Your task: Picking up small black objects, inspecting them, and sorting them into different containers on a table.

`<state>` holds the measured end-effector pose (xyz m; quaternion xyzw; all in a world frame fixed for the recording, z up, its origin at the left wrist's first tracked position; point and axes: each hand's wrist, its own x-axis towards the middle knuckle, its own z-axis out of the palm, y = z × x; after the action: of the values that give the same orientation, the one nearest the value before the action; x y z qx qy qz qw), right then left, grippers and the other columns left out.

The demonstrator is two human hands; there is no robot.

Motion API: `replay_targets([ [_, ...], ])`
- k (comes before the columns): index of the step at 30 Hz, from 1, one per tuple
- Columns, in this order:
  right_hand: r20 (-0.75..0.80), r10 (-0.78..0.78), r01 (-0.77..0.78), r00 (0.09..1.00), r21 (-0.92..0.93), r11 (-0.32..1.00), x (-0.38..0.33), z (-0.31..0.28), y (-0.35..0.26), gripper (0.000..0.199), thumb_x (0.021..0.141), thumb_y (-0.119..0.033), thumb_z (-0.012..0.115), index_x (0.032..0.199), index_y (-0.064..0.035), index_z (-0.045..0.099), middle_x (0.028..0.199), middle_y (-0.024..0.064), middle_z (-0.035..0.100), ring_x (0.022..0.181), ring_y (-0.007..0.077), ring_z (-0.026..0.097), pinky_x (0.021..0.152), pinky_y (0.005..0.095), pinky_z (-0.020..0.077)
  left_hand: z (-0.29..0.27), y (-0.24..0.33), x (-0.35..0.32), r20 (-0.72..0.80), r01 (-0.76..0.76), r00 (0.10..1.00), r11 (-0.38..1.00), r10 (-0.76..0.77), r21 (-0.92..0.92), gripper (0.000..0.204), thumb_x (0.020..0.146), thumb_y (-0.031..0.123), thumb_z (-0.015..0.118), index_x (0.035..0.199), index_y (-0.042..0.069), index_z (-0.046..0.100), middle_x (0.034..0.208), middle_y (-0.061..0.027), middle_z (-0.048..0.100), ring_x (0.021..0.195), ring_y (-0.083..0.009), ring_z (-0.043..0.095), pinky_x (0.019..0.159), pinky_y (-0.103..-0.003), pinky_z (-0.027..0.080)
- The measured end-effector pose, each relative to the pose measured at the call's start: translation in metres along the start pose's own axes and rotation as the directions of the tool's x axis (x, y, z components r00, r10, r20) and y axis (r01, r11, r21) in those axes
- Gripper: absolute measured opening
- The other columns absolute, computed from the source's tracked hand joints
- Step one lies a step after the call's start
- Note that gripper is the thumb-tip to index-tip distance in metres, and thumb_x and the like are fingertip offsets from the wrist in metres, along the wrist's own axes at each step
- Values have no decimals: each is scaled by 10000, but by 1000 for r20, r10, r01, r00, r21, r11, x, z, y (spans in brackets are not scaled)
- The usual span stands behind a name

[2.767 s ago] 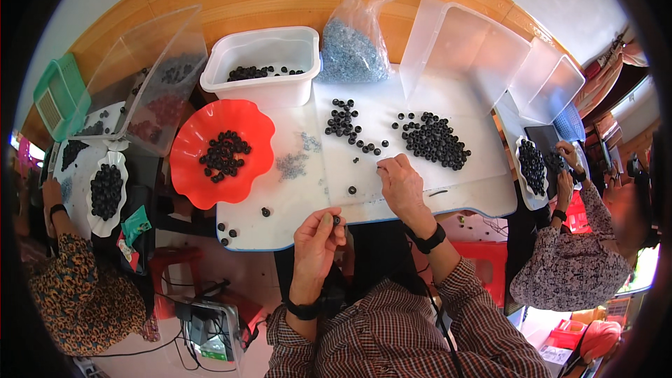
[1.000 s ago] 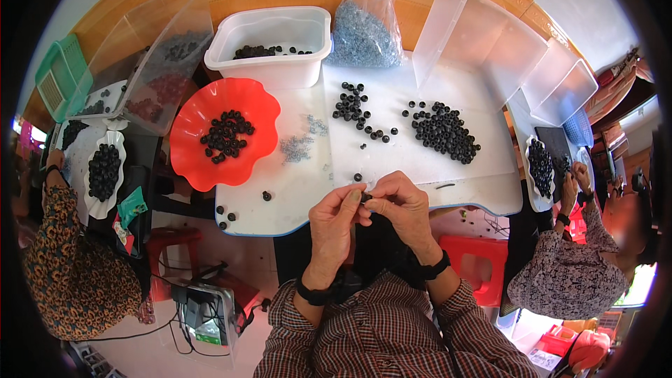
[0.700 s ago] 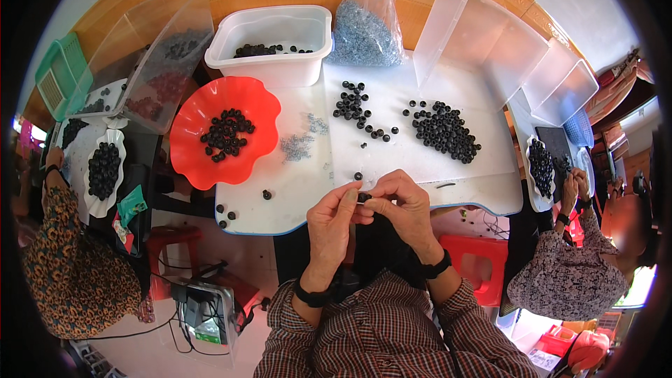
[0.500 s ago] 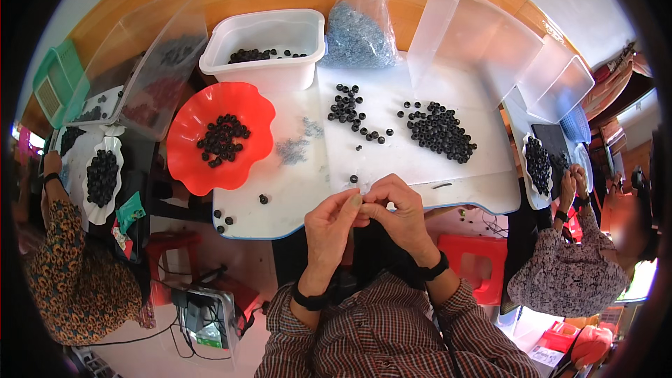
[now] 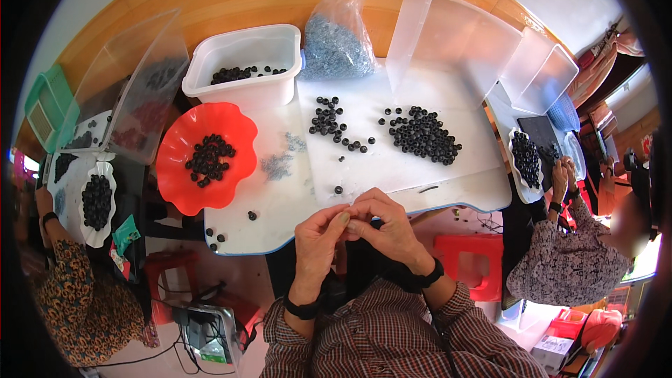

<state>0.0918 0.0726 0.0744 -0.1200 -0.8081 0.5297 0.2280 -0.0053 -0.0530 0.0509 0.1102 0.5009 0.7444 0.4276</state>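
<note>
My left hand (image 5: 316,239) and my right hand (image 5: 386,227) meet fingertip to fingertip just off the front edge of the white table (image 5: 462,189). Together they pinch a small black ring, almost hidden by the fingers. One loose black ring (image 5: 338,189) lies on the table just beyond them. Farther back are a large pile of black rings (image 5: 424,134) and a smaller scatter of rings (image 5: 329,119). On the left, a red wavy bowl (image 5: 180,182) holds more rings. Small grey-blue bits (image 5: 278,165) lie beside it.
A white tub (image 5: 241,87) with rings, a bag of grey-blue bits (image 5: 336,45) and clear plastic lids (image 5: 451,38) stand at the back. A person in a patterned sleeve (image 5: 77,301) sits left by a white dish (image 5: 84,227). Another person (image 5: 567,266) works at the right.
My right hand has drawn back from the table top to meet my left hand at the front edge. Over the last second both hands have stayed pinched together.
</note>
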Motion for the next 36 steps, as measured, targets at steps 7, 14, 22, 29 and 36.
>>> replay_targets([
  [7, -57, 89, -75, 994, 222, 972, -5, -4, -2, 185, 829, 36, 671, 1007, -16, 672, 977, 47, 591, 791, 93, 580, 689, 223, 483, -4, -3, 1, -14, -26, 1000, 996, 25, -88, 222, 961, 65, 579, 1130, -67, 633, 940, -130, 685, 720, -140, 645, 659, -261, 571],
  [14, -113, 154, -121, 982, 252, 960, -3, -4, 0, 140, 835, 22, 665, 969, -15, 681, 966, 41, 591, 817, 84, 566, 694, 218, 465, -14, -7, 5, 2, -71, 997, 968, 74, -239, 202, 963, 57, 570, 1116, -53, 642, 925, -138, 680, 670, -121, 624, 603, -265, 561],
  [22, -187, 16, -39, 982, -119, 992, 18, -6, 18, 104, 834, 12, 659, 937, 5, 674, 866, 78, 595, 661, 128, 588, 594, 249, 474, -20, 45, 3, -356, -332, 870, 939, 342, 90, 225, 941, 93, 622, 1112, -51, 645, 872, -93, 666, 641, -100, 610, 593, -239, 549],
  [29, -221, -43, -27, 974, -306, 952, 36, -9, 35, 94, 825, 19, 648, 916, 0, 667, 846, 120, 589, 631, 224, 590, 561, 315, 463, -48, 87, 25, -554, -525, 652, 835, 518, 163, 283, 949, 78, 608, 1194, -63, 606, 941, -74, 652, 803, -123, 637, 787, -284, 564],
  [36, -168, -62, 4, 984, -325, 946, 33, 2, 44, 98, 834, 7, 636, 925, -19, 663, 854, 114, 585, 645, 254, 597, 582, 343, 482, -49, 89, 35, -629, -594, 561, 791, 538, 147, 365, 950, 61, 594, 1265, -110, 529, 1014, -124, 642, 860, -158, 646, 850, -317, 571],
])
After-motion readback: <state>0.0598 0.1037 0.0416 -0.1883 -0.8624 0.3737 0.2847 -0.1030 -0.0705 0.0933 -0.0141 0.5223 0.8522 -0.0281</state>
